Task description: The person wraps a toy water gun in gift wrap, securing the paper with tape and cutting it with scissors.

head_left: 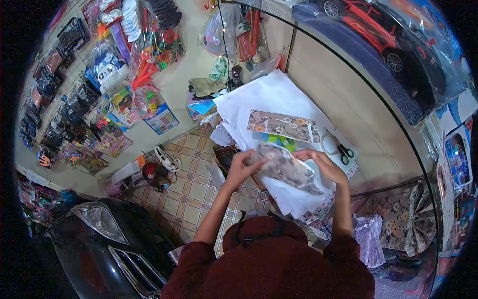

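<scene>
Between my two hands is a grey-white sheet with a blurred floral pattern (286, 167), spread over large white paper sheets (271, 99). My left hand (242, 168) pinches its left end, thumb and fingers closed at the edge. On the upper right edge, my right hand (326, 164) has its fingers bent round the sheet. A strip of brown floral paper (284, 125) lies flat just beyond, with a green and blue printed piece (279, 141) partly covered below it. To the right sit a roll of white tape (328, 144) and dark-green-handled scissors (345, 154).
A curved glass edge (393, 82) runs along the right, with a packaged red toy car (368, 27) above it. Bagged toys (149, 55) hang on the left wall. A black toy vehicle (99, 249) stands lower left on the tiled floor (191, 174). Pleated floral material (403, 219) lies right.
</scene>
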Demonstrator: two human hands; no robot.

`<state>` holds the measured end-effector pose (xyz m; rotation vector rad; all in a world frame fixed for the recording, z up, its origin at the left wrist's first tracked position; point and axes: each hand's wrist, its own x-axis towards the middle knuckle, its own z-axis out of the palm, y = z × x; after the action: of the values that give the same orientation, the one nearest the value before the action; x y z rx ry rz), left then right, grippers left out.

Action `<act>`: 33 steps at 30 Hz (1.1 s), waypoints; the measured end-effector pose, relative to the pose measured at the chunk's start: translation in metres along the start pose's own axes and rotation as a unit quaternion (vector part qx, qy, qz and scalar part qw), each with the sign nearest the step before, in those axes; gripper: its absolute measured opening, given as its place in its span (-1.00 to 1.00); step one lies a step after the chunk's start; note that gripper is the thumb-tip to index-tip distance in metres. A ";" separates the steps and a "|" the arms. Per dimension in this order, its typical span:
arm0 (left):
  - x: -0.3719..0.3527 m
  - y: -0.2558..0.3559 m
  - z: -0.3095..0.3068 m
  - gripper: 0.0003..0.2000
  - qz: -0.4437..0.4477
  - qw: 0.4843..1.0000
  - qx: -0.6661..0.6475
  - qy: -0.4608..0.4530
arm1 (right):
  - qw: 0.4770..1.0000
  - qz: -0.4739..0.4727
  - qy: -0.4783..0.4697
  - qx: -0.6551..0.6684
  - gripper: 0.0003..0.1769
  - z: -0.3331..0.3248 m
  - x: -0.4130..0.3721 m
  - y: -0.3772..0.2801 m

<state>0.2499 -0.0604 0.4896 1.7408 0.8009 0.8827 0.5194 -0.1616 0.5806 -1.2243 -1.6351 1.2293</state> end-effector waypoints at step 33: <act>0.046 -0.034 0.008 -0.60 0.008 0.973 0.141 0.180 | 0.964 0.003 0.147 -0.222 -0.54 -0.038 0.063 0.067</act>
<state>0.2764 -0.0156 0.4646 1.8563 1.1998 1.1611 0.5546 -0.0860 0.5269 -1.5979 -1.7277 0.6536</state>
